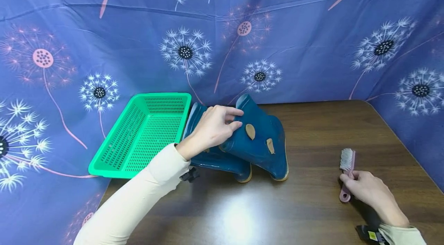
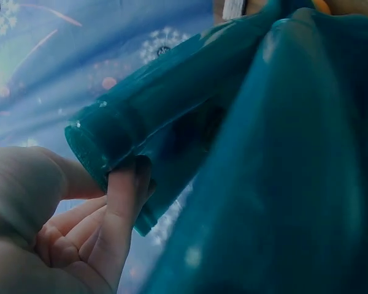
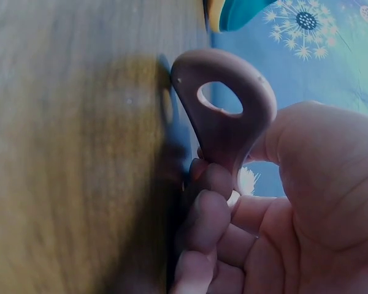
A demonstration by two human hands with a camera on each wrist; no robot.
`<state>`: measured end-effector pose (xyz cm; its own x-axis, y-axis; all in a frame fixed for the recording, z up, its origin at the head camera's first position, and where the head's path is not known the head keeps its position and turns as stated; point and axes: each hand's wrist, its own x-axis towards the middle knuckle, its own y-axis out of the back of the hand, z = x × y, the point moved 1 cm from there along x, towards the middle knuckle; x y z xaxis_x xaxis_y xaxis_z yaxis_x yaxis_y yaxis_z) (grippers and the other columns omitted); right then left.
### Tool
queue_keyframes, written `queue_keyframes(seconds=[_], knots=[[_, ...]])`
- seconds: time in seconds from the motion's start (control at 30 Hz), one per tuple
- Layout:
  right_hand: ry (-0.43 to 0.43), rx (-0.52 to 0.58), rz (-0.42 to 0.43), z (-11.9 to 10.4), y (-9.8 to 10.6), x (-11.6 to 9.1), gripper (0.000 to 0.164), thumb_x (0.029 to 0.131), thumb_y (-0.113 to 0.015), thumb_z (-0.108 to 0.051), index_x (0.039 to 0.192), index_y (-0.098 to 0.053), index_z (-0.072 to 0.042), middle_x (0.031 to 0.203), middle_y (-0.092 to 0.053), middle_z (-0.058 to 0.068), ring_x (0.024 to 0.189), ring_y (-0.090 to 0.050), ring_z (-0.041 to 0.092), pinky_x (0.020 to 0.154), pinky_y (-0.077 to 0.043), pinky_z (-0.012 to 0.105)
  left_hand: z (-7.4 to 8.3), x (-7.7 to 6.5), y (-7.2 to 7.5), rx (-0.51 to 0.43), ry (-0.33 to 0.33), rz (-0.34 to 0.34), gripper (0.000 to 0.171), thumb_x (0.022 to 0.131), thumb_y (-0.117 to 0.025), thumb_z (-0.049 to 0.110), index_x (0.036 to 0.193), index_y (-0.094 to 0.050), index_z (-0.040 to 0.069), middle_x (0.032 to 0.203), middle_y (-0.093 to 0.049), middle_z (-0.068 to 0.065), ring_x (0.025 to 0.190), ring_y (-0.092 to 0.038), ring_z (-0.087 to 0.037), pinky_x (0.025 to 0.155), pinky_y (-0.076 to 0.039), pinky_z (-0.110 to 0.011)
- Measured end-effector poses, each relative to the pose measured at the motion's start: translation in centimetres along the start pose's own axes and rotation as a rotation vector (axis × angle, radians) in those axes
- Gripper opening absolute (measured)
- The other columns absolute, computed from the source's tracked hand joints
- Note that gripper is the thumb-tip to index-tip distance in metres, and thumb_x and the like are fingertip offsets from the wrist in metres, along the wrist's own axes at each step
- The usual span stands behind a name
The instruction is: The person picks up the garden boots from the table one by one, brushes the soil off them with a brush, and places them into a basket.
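Two blue rubber boots lie on their sides with tan soles. The front boot (image 1: 263, 137) has two tan patches and overlaps the other boot (image 1: 222, 162). At the front boot's open top, my left hand (image 1: 216, 123) pinches the rim; the left wrist view shows the fingers (image 2: 122, 196) at the edge of the boot opening (image 2: 89, 153). On the right, my right hand (image 1: 372, 191) holds a scrub brush (image 1: 345, 175) by its pink handle, light bristles pointing away from me. The handle's looped end (image 3: 251, 104) sticks out past the fingers in the right wrist view.
A green plastic basket (image 1: 100, 169) with perforated sides stands left of the boots. All of it rests on a brown wooden table (image 1: 305, 206). Behind and beside the table hangs a blue cloth (image 1: 305, 44) with dandelion prints.
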<state>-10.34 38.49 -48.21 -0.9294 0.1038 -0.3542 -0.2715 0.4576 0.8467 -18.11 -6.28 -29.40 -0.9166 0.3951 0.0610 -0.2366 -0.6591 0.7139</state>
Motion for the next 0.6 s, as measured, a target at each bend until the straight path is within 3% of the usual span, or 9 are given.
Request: queue_keyframes(seconds=[0.07,0.13,0.33,0.6], knots=[[0.003,0.003,0.002,0.0,0.0,0.1,0.045,0.107,-0.048,-0.050,0.082,-0.066,-0.017,0.091,-0.070,0.015,0.077,-0.060,0.027,0.062,-0.040,0.040,-1.0,-0.5,0.3,0.001,0.015,0.017,0.034,0.103,-0.071,0.018,0.137,-0.074,0.013,0.133,-0.076,-0.008,0.122,-0.074,-0.025,0.090,-0.062,-0.039],[0.002,0.004,0.003,-0.1,-0.1,0.2,0.045,0.107,-0.048,-0.049,0.082,-0.066,-0.017,0.092,-0.071,0.016,0.077,-0.061,0.028,0.062,-0.041,0.040,-1.9,-1.0,0.6,-0.007,0.031,0.029,0.034,0.103,-0.072,0.017,0.137,-0.074,0.013,0.135,-0.075,-0.009,0.124,-0.073,-0.026,0.102,-0.060,-0.046],[0.006,0.001,0.014,-0.1,0.1,0.2,0.044,0.107,-0.048,-0.048,0.081,-0.066,-0.017,0.090,-0.071,0.014,0.075,-0.059,0.026,0.062,-0.040,0.039,-3.7,-2.2,1.0,-0.029,0.050,0.066,0.035,0.102,-0.074,0.016,0.137,-0.074,0.013,0.133,-0.075,-0.011,0.118,-0.076,-0.027,0.096,-0.062,-0.046],[0.010,-0.001,0.021,-0.2,0.0,0.1,0.046,0.108,-0.046,-0.049,0.080,-0.065,-0.018,0.090,-0.072,0.013,0.075,-0.059,0.026,0.061,-0.040,0.040,-5.8,-3.7,0.2,-0.107,0.111,0.140,0.035,0.100,-0.075,0.016,0.136,-0.075,0.014,0.128,-0.077,-0.014,0.111,-0.079,-0.026,0.089,-0.065,-0.042]])
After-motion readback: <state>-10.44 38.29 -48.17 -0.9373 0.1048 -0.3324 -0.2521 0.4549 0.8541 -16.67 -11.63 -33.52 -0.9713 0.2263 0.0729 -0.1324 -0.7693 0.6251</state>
